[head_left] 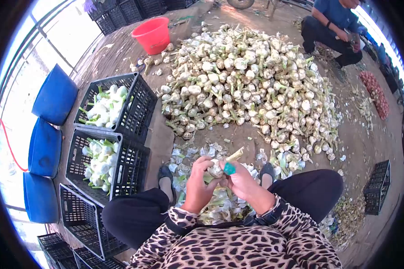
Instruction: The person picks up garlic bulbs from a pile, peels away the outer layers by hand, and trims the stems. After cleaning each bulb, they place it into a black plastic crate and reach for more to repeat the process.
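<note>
A garlic bulb [215,170] with its pale stalk pointing up and to the right is held between my two hands, above my lap. My left hand [198,184] has its fingers wrapped round the bulb from the left. On the other side, my right hand [246,181] grips it near the stalk; a teal cover [229,168] sits on the thumb. Below both hands lie peeled garlic skins [224,204]. A big heap of untrimmed garlic [247,85] spreads over the ground in front of me.
Black crates [132,172] with cleaned white garlic [101,163] stand at my left, beside blue tubs [45,148]. A red basin [151,38] sits behind them. Far right, a person [334,29] crouches near a red net sack [375,94]. Another crate [377,188] lies at right.
</note>
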Motion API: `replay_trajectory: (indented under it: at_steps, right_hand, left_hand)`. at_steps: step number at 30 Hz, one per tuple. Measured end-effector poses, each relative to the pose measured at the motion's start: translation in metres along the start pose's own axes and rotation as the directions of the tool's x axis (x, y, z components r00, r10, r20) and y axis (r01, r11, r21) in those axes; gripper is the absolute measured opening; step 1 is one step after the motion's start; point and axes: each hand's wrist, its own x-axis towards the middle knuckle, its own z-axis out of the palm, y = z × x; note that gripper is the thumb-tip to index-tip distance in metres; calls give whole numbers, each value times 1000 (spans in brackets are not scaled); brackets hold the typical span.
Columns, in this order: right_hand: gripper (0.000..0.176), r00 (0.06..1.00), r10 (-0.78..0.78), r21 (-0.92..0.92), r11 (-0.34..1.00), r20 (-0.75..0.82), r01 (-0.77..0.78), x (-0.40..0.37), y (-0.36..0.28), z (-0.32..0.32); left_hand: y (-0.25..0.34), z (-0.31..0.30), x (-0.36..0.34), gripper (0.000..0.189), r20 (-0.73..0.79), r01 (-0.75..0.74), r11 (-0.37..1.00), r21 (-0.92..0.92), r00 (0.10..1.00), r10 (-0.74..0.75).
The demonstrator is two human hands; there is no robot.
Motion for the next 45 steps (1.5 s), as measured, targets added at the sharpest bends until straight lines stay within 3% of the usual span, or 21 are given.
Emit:
replay_trajectory:
  at_steps: [2, 6, 11, 14, 18, 21, 24, 27, 30, 31, 34, 36, 37, 40, 45]
  right_hand:
    - [26, 999, -25, -39, 999, -30, 24, 1, -2, 2]
    - [24, 987, -103, -121, 989, -120, 88, 6, 1, -3]
    - [21, 995, -86, -83, 993, -59, 81, 12, 2, -15]
    - [19, 990, -141, -38, 989, -16, 140, 7, -5, -12]
    - [19, 990, -140, -22, 990, -21, 139, 4, -9, -15]
    - [22, 988, -155, -6, 988, 10, 155, 1, -15, -18]
    - [26, 977, -206, -75, 975, 59, 210, -1, -17, -22]
    - [27, 958, -220, -187, 949, 184, 254, -3, -25, -26]
    - [29, 948, -211, -280, 920, 237, 274, -6, -28, -26]
    - [30, 949, -203, -294, 917, 240, 271, -7, -29, -25]
    - [34, 954, -190, -376, 887, 233, 268, -7, -31, -26]
    - [35, 958, -198, -483, 831, 208, 276, -5, -32, -31]
    - [35, 953, -197, -452, 846, 231, 284, -6, -32, -32]
    - [37, 940, -170, -304, 916, 298, 262, -7, -33, -30]
    - [45, 896, -136, 176, 982, 423, 66, -8, -38, -36]
  left_hand:
    - [3, -2, 2, 55, 0, -54, 988, 142, 999, 54]
    - [-1, 1, 3, 60, 6, -66, 985, 160, 998, 66]
    - [-2, 3, 2, 63, 46, -4, 988, 152, 999, -3]
    - [-15, 12, -2, 63, 8, 142, 987, -72, 990, -142]
    - [-10, 15, 2, 62, 80, 287, 920, -266, 958, -275]
    - [-1, 14, 4, 56, 184, 396, 652, -646, 910, -370]
    - [-9, 9, 5, 49, 320, 512, 505, -694, 849, -420]
    - [-1, 9, 5, 33, 392, 563, 240, -791, 767, -509]
    - [-11, 7, 5, 36, 566, 656, 10, -755, 659, -494]
    - [-11, 5, 7, 41, 638, 685, -54, -726, 644, -423]
    - [-10, 5, 11, 40, 696, 713, -127, -690, 604, -388]
    - [-8, 11, 10, 40, 595, 706, 61, -706, 638, -489]
    - [-7, 14, 9, 40, 539, 699, 154, -698, 654, -530]
    - [-8, 11, 7, 41, 554, 711, 167, -683, 654, -514]
    - [-17, 6, 3, 49, 662, 702, -86, -707, 614, -430]
